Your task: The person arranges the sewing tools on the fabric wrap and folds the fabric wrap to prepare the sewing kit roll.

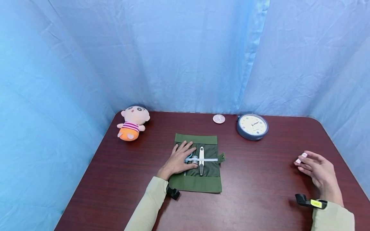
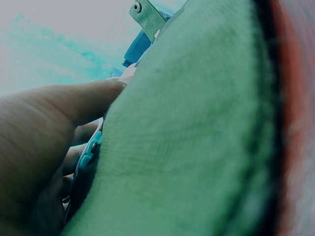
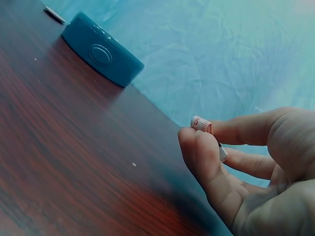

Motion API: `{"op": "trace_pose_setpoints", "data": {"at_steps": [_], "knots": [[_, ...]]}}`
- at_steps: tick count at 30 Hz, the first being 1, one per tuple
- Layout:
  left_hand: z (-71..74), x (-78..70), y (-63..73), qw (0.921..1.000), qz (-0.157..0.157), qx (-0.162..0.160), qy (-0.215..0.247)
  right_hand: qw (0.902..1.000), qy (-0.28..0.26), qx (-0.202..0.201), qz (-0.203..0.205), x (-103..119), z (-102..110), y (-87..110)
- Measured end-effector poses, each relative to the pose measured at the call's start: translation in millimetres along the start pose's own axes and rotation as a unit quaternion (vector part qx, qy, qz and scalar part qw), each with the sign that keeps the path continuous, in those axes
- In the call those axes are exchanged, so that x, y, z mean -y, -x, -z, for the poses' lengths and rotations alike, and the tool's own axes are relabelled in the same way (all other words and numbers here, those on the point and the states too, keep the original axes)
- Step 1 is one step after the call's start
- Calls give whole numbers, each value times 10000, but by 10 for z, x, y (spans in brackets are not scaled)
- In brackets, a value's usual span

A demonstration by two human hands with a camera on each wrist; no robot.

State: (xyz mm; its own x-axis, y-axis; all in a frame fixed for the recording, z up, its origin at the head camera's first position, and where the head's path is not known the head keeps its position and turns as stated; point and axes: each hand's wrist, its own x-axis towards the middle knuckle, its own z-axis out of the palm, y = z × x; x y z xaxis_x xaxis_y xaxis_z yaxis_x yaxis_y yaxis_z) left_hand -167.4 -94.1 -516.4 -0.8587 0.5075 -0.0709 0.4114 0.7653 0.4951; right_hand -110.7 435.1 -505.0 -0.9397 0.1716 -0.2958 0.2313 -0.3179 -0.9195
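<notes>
My left hand [image 1: 177, 161] rests with spread fingers on the left part of an unfolded green cloth sewing kit [image 1: 196, 184]. A white elastic band crosses the kit, over a grey thread spool [image 1: 195, 160] and a slim silver tool [image 1: 201, 162]. Light-blue handles, partly hidden by my fingers, show beside the spool; in the left wrist view the blue handle piece [image 2: 90, 148] appears behind the thumb. Far to the right, above the table, my right hand [image 1: 321, 175] pinches a small rolled tape measure [image 3: 201, 124], white with red marks, between thumb and fingertips.
A plush doll [image 1: 131, 123] sits at the table's back left corner. Along the back edge are a round silvery disc [image 1: 219, 119] and a dark blue clock [image 1: 252, 125]. The kit's snap tab [image 1: 221, 158] sticks out on its right. Blue curtains [image 1: 185, 57] surround the dark red table [image 1: 260, 179].
</notes>
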Motion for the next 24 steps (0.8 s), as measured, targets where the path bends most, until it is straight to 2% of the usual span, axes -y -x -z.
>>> {"op": "trace_pose_setpoints", "data": {"at_steps": [12, 24], "knots": [[12, 6, 1, 10000, 4, 13, -16, 9977, 70, 658, 156, 35, -238, -44], [0, 1, 0, 10000, 38, 36, 61, 9950, 636, 743, 209, 52, -581, -78]]}}
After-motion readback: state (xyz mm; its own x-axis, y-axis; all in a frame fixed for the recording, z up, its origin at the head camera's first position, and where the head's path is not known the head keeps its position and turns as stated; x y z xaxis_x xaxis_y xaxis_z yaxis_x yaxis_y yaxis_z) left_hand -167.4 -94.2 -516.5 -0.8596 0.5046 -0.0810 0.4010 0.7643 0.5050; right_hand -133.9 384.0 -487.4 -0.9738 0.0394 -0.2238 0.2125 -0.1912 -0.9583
